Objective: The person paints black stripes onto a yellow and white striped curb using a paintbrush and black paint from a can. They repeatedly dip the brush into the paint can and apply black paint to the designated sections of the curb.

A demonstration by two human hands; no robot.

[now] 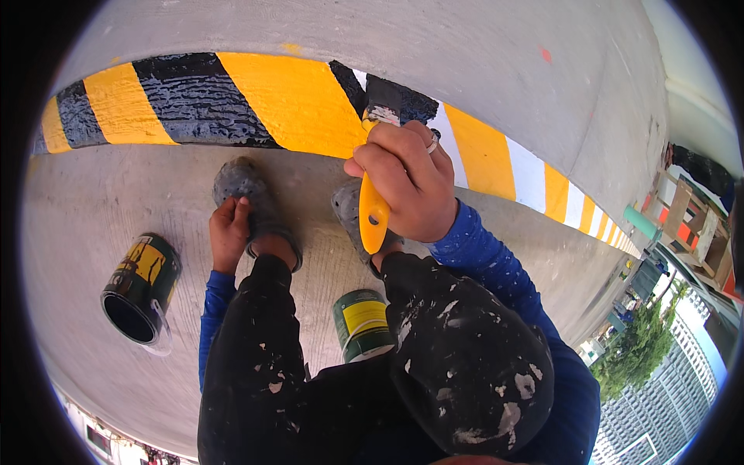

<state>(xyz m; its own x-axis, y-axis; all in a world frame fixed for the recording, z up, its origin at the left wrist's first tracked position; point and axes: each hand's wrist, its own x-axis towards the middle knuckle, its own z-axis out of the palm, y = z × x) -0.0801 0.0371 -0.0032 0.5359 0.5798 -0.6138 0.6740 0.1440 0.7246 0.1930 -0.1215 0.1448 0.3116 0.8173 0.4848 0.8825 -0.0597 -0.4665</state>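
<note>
My right hand [412, 180] grips a paintbrush with a yellow handle [374, 218]. Its dark bristles [382, 93] press against a wet black stripe [417, 104] on the striped concrete curb band [302, 99]. White shows along the edges of that stripe, with yellow stripes on either side. Beside the toe of my left grey clog [239, 180], my left hand [231, 226] has curled fingers and no object visible in it. Part of my right clog [347, 206] is hidden behind the brush and my right hand.
An open paint can [142, 285] with dark insides stands on the concrete floor [75, 232] at left. Another green and yellow can [363, 325] is between my legs, partly covered by my right knee. Wooden frames [697, 226] are at far right. The band continues rightward in white and yellow.
</note>
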